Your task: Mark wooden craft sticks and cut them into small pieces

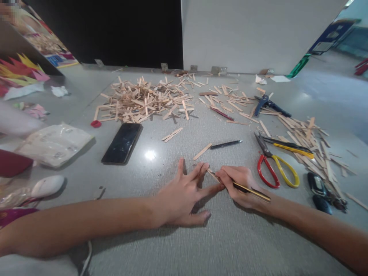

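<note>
My left hand (184, 191) lies spread on the table, its fingertips holding a small wooden craft stick (213, 175) flat against the surface. In my right hand (237, 184) is a black-and-yellow pencil (251, 191), gripped in a writing hold with its tip at that stick. The stick is partly hidden by the fingers of both hands. Just beyond them lie another craft stick (202, 151) and a dark pen (226, 145), end to end. Two more sticks (172, 134) rest side by side farther off.
A large heap of craft sticks (143, 99) spreads at the back. To the right are red-and-yellow scissors (268, 153), a yellow-and-black cutter (290, 147), blue pliers (263, 104) and keys (319, 188). A phone (122, 143), plastic packet (57, 143) and white mouse (48, 186) lie left.
</note>
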The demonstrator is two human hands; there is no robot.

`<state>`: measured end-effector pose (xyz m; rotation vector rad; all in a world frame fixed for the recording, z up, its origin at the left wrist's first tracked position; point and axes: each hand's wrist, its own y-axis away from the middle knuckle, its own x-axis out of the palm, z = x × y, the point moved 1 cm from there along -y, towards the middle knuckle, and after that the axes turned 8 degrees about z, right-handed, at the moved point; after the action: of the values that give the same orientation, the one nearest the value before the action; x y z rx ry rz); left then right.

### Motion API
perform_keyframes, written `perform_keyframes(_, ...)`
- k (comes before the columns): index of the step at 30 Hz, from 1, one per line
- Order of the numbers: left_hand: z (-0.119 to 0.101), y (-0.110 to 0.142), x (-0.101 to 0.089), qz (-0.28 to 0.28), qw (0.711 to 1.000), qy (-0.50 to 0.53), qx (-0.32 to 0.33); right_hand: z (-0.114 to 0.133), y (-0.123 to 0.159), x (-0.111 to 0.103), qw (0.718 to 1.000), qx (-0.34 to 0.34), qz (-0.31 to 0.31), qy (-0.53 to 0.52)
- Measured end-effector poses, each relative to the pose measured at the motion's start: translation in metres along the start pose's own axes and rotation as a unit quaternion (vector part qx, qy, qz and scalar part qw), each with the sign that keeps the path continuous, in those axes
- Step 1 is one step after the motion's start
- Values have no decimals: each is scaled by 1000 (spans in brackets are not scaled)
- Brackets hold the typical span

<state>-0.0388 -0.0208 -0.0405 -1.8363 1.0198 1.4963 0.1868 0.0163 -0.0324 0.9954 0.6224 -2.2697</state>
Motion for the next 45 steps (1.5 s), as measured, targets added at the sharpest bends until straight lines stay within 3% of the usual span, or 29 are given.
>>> perform_keyframes(5, 0, 0, -2, 28, 1000, -1, -9, 0, 0, 0, 1000, -7, -15, 1)
perform_keyframes(22, -2, -1, -6, 45, 999, -14, -7, -1, 3, -3, 1000, 17, -1, -19)
perform_keyframes(34, -2, 3, -3, 6, 1000, -30, 3, 6, -1, -5, 993, 50, -52, -96)
perform_keyframes(40, -1, 4, -3, -5, 999, -40, -2, 4, -1, -10, 972, 113, -125, -165)
perform_keyframes(45, -2, 9, -2, -60, 995, -80, -14, 1, -6, -9, 960, 134, -134, -206)
